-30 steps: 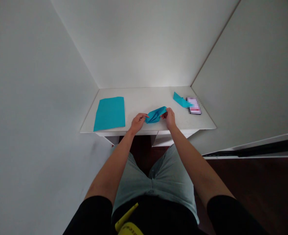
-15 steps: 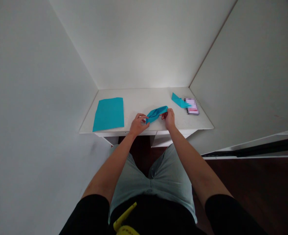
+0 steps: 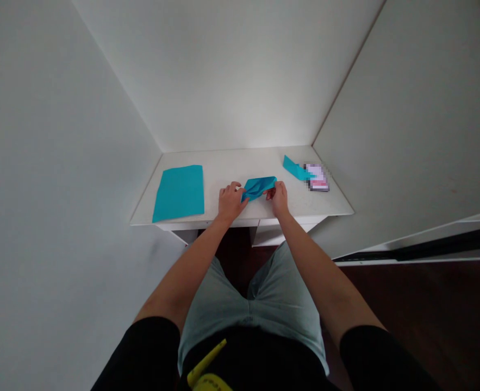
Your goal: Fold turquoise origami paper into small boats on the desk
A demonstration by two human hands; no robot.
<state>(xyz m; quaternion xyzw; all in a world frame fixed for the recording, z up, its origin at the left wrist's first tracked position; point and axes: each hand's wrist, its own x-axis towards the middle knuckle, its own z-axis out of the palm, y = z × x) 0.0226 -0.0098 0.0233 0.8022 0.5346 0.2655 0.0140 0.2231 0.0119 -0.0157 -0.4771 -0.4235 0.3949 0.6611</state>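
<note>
A folded piece of blue paper (image 3: 259, 186) is held between my two hands, just above the white table near its front edge. My left hand (image 3: 230, 203) is closed on its left end, thumb at the lower corner. At the right end, my right hand (image 3: 279, 199) pinches the paper, its fingertips partly hidden by it. The paper has several creases and a darker inner fold that opens toward me. A flat blue sheet (image 3: 179, 191) lies on the left of the table.
On the right of the white table (image 3: 231, 163), a folded blue paper strip (image 3: 294, 168) overlaps a blurred-out pinkish, phone-like object (image 3: 319, 182). Walls close in at the back (image 3: 235, 81), left and right. A yellow tape-like item (image 3: 209, 358) hangs at my chest.
My left hand has shifted its grip upward along the paper's left end, its back turned more to view. The folded paper looks flatter and wider. My right hand keeps its pinch.
</note>
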